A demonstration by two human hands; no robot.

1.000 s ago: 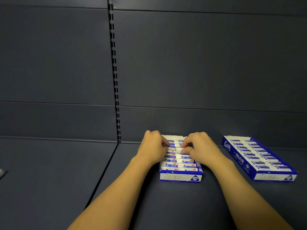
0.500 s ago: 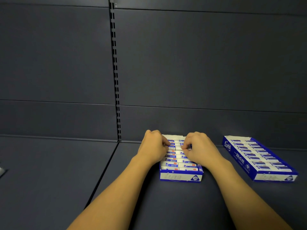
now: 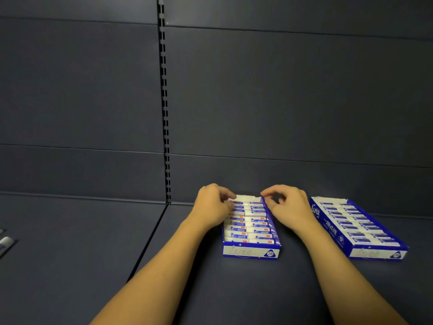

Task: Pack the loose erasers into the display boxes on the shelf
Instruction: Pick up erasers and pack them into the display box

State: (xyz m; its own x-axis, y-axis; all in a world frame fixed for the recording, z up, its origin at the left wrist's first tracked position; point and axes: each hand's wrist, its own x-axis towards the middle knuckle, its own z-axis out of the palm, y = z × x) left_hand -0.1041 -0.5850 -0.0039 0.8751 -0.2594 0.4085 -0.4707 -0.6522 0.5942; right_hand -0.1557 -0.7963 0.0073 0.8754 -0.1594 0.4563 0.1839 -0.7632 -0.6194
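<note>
Two bare forearms are reaching in from 6 o'clock across the dark shelf point(image 3: 210, 289). Just beyond them, a little right of centre, a blue and white display box point(image 3: 250, 250) is sitting on the shelf, its two rows packed with wrapped erasers point(image 3: 248, 227) lying crosswise. The left hand point(image 3: 214, 207) is resting at the box's far left side, fingers curled, fingertips touching the erasers there; whether it is gripping one I cannot tell. The right hand point(image 3: 287, 205) is hovering by the far right corner, fingers loosely bent, holding nothing visible. At 3 o'clock a second box point(image 3: 365, 252) is lying angled, also full of erasers. At the 9 o'clock edge a small pale object point(image 3: 4, 242) is showing, too cropped to identify.
</note>
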